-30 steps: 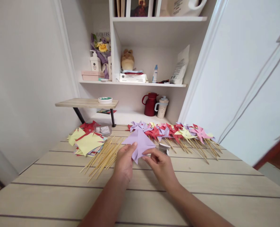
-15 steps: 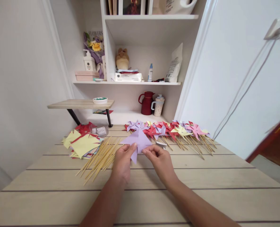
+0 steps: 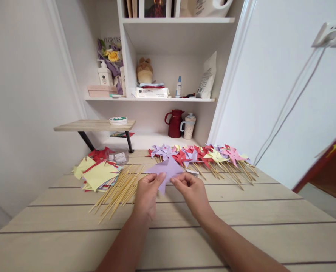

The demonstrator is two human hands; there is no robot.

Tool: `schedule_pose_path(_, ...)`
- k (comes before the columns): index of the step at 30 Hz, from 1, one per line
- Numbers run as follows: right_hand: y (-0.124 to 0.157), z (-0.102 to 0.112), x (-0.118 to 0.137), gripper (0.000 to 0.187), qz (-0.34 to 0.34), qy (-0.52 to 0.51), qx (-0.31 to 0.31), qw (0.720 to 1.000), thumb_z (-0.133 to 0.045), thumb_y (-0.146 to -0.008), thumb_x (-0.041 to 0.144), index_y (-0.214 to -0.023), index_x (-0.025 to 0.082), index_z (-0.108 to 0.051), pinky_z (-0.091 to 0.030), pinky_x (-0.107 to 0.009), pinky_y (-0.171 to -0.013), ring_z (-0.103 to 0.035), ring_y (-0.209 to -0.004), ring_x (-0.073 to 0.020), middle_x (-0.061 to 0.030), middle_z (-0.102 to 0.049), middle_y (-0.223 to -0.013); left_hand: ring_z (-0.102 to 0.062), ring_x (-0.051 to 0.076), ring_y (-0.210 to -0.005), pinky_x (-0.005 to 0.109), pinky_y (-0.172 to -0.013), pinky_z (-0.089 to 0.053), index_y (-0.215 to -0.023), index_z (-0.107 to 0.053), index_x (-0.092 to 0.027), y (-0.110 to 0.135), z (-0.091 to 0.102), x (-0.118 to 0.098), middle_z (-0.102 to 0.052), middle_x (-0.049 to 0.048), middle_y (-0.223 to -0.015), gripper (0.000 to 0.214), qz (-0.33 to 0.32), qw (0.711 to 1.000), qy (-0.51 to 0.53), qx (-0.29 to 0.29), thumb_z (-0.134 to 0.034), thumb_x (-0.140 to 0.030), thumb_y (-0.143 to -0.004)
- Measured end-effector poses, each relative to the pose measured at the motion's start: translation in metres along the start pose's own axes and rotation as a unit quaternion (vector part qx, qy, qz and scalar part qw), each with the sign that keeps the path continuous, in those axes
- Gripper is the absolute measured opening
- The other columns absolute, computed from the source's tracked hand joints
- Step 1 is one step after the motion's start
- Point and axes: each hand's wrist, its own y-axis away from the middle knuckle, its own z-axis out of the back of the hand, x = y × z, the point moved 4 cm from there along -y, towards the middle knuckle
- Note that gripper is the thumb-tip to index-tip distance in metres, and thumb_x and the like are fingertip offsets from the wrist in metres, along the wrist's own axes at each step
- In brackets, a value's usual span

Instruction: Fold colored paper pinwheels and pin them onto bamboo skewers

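A purple paper sheet [image 3: 170, 167], slit into pointed flaps like a pinwheel blank, is held up above the table. My left hand [image 3: 149, 190] pinches it near its middle, thumb on the front. On the other side, my right hand [image 3: 192, 189] grips a lower right corner between thumb and fingertips. Bamboo sticks [image 3: 118, 194] lie in a loose bundle just left of my left hand. Farther left is a stack of cut paper sheets [image 3: 101, 175] with yellow on top. Finished paper pinwheels [image 3: 204, 155] on sticks are laid out behind my hands.
A clear plastic box [image 3: 120, 157] sits behind the sticks. A small raised wooden shelf [image 3: 94, 125] stands at the back left. A red jug [image 3: 174, 124] and a speckled cup [image 3: 189, 126] are in the white shelving behind the table [image 3: 241, 217].
The purple paper stays in both hands with almost no shift. The whole view has turned slightly, so the background sits a little farther left.
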Motion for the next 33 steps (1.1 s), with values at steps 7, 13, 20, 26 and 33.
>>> schedule_pose_path(7,0.000,0.000,0.000,0.037,0.002,0.005,-0.003,1.000,-0.076,-0.072,0.051,-0.062,0.019,-0.061,-0.025,-0.028,-0.053,-0.031,-0.055,-0.0120,0.0058,-0.036,-0.054,-0.056,0.012,-0.065,0.024,-0.064,-0.044,-0.069,-0.074,-0.013,0.000,0.001,0.001,-0.068,0.0026,-0.068,0.033,-0.011,0.999,-0.030,0.012,-0.087,-0.042,-0.061)
schedule_pose_path(13,-0.001,0.001,0.001,0.037,0.017,0.025,-0.009,1.000,-0.075,-0.073,0.051,-0.060,0.019,-0.061,-0.024,-0.028,-0.053,-0.030,-0.054,-0.0121,0.0059,-0.035,-0.054,-0.053,0.012,-0.059,0.023,-0.059,-0.041,-0.067,-0.074,-0.014,-0.001,0.002,-0.002,-0.066,0.0009,-0.063,0.031,-0.033,0.996,-0.079,-0.006,-0.086,-0.041,-0.062)
schedule_pose_path(20,-0.001,0.001,0.001,0.030,0.030,0.053,-0.004,0.998,-0.075,-0.075,0.048,-0.067,0.020,-0.066,-0.026,-0.028,-0.053,-0.033,-0.054,-0.0125,0.0061,-0.036,-0.054,-0.051,0.012,-0.058,0.023,-0.058,-0.039,-0.062,-0.072,-0.015,0.000,0.004,-0.009,-0.063,-0.0006,-0.059,0.026,-0.086,0.988,-0.122,-0.041,-0.083,-0.039,-0.066)
schedule_pose_path(26,0.000,0.007,0.014,0.025,0.130,0.091,-0.028,0.987,-0.067,-0.086,0.037,-0.105,0.022,-0.067,-0.040,-0.029,-0.059,-0.045,-0.060,-0.0155,0.0039,-0.045,-0.066,-0.057,0.017,-0.063,0.027,-0.063,-0.042,-0.064,-0.075,-0.019,-0.002,0.013,-0.021,-0.069,0.0020,-0.064,0.015,-0.123,0.970,-0.187,-0.091,-0.079,-0.032,-0.070)
schedule_pose_path(33,0.009,0.012,0.037,0.063,0.319,0.262,-0.098,0.906,-0.072,-0.084,0.031,-0.141,0.030,-0.045,-0.038,-0.051,-0.106,-0.043,-0.129,-0.0316,-0.0128,-0.043,-0.138,-0.064,0.027,-0.087,0.038,-0.089,-0.037,-0.072,-0.079,-0.029,0.005,0.005,-0.034,-0.076,0.0050,-0.087,0.009,-0.367,0.846,-0.384,-0.039,-0.074,-0.023,-0.077)
